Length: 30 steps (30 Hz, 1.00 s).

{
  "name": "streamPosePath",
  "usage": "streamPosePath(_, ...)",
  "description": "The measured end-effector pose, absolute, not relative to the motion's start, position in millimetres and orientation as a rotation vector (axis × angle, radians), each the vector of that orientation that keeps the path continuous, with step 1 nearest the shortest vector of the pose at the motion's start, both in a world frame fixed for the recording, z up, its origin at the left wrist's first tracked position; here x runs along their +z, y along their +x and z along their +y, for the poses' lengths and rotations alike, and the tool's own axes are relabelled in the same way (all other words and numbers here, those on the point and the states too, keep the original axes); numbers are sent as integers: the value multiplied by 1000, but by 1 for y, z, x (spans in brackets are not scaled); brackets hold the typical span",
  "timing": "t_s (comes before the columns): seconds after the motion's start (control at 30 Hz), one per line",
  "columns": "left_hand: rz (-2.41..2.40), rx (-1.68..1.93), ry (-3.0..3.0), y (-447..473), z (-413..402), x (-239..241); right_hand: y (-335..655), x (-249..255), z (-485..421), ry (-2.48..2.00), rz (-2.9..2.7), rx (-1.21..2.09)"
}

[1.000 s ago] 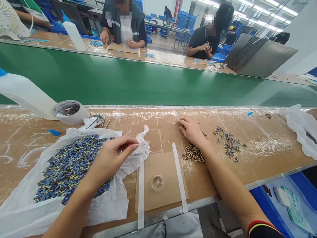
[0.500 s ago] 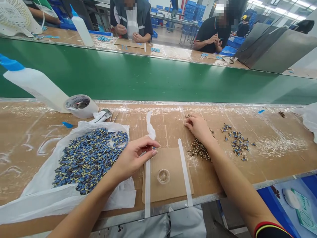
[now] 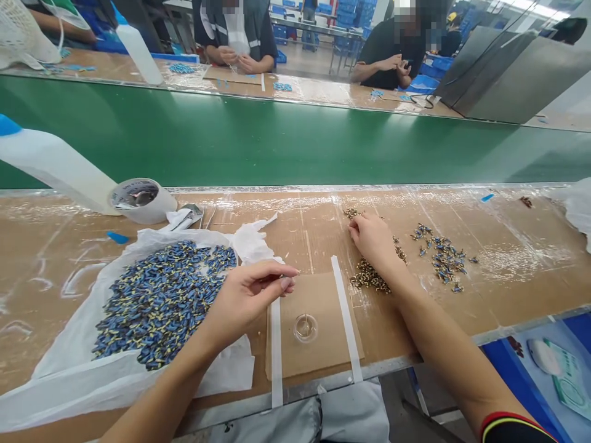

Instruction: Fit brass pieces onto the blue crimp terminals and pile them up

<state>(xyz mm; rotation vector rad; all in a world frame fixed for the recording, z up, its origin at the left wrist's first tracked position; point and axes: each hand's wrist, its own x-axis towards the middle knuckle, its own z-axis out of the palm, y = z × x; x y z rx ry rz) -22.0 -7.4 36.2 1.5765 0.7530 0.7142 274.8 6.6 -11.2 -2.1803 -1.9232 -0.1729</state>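
Note:
My left hand [image 3: 258, 292] hovers over the left strip of tape on a cardboard pad [image 3: 318, 363], its thumb and fingertips nearly together. Whatever lies between them is too small to name. My right hand [image 3: 372, 237] rests at a pile of tiny brass-coloured parts [image 3: 372, 277], fingers curled down and partly covering it; what they pinch is hidden. On the pad stands a small round clear dish [image 3: 305, 329] with a bit of liquid. Left of it, a large heap of small blue, black and yellow pieces [image 3: 161, 295] lies on white sheeting [image 3: 60, 363].
Similar blue-and-brass pieces [image 3: 446, 261] lie scattered at the right. A white bottle [image 3: 60, 163] leans by a tape roll [image 3: 159, 206] and tweezers [image 3: 210, 216] at the back left. Beyond runs a green belt [image 3: 295, 141]; co-workers sit across it. A blue bin [image 3: 521, 375] stands lower right.
The view has shifted slightly. My left fingers have closed a little, and a small blue bit seen by them is now hidden. My right hand stays at the brass pile.

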Motion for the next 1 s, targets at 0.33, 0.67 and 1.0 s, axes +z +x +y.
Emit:
streamPosePath(0.33,828,536,1467,-14,-1,2,279,-13,5,-2127,-1911,-136)
streamPosePath(0.67,817,534,1377,-12,1,-5,281,-14,5,-2123,-1917,-130)
streamPosePath(1.0,788,523,1442,-10,-1,-3,275,-11,-4,-1870,-2008,138)
